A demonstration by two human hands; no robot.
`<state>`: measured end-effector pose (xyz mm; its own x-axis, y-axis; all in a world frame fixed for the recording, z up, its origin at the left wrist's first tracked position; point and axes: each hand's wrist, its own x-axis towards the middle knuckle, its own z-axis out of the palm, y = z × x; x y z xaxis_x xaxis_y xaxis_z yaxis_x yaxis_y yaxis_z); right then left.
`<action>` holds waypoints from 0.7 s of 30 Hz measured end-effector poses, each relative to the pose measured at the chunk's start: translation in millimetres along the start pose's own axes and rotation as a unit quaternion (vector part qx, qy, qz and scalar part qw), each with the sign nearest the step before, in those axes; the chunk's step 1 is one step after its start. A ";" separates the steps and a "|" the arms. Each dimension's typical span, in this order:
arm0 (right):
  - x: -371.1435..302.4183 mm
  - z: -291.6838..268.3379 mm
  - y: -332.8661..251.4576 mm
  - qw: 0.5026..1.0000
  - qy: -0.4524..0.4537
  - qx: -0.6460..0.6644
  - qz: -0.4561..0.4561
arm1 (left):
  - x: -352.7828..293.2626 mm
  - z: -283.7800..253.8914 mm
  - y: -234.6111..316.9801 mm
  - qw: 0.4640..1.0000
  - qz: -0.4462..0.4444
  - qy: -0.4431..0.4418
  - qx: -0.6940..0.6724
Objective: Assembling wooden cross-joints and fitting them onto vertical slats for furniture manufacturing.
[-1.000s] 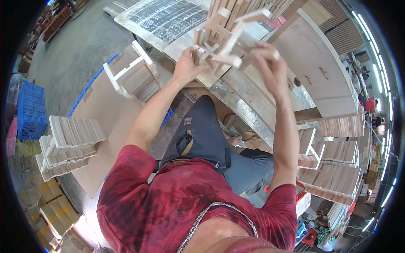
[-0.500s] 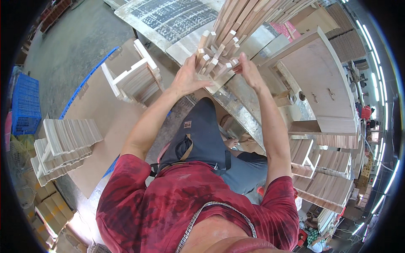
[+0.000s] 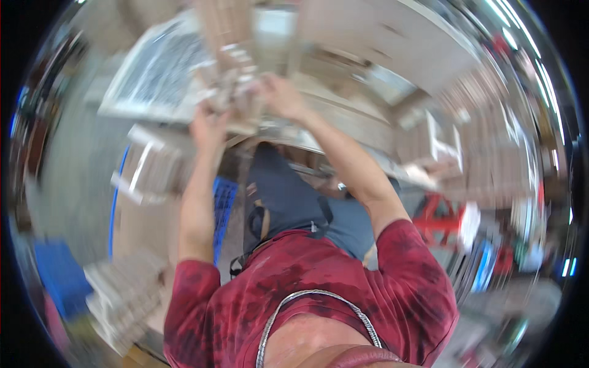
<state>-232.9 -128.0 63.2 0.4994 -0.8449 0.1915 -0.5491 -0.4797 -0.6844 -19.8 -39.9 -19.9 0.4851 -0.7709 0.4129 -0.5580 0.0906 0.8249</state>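
Note:
The picture is smeared by motion. A bundle of pale wooden sticks (image 3: 233,76) lies across the worktable ahead of me, its square ends towards me. Against the left side of those ends is my left hand (image 3: 208,127), its blurred fingers bent onto the wood. My right hand (image 3: 283,98) presses in from the right with curled fingers against the sticks. Between the two hands the stick ends look gathered, though single pieces cannot be told apart. The worktable (image 3: 156,70) has a dark, streaked panel on top.
Stacked wooden parts (image 3: 161,164) stand left of my left forearm, with another stack (image 3: 132,276) lower left beside a blue crate (image 3: 61,276). A large pale wooden panel (image 3: 380,34) rises at the right. Below it are more stacked parts (image 3: 423,147) and a red frame (image 3: 435,214).
My view has swung, so the table, sticks and hands now appear further left. Both hands stay at the stick ends and look closer together. The red frame has come into view.

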 end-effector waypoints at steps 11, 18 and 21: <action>-285.7 -299.0 106.0 0.890 0.195 -0.394 0.119 | 14.7 -14.9 -41.5 0.999 0.012 -0.017 -0.041; -333.9 -356.5 204.7 0.920 0.084 -0.356 0.139 | -56.9 -84.0 77.9 0.982 0.114 -0.007 0.150; -321.6 -382.9 197.5 0.940 0.030 -0.321 0.110 | -64.2 -183.2 120.1 0.938 0.107 0.093 0.316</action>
<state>-758.5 -41.6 135.8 0.2983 -0.9430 0.1473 -0.9356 -0.3194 -0.1503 5.4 136.0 123.4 0.3932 -0.6486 0.6517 -0.9151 -0.2073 0.3458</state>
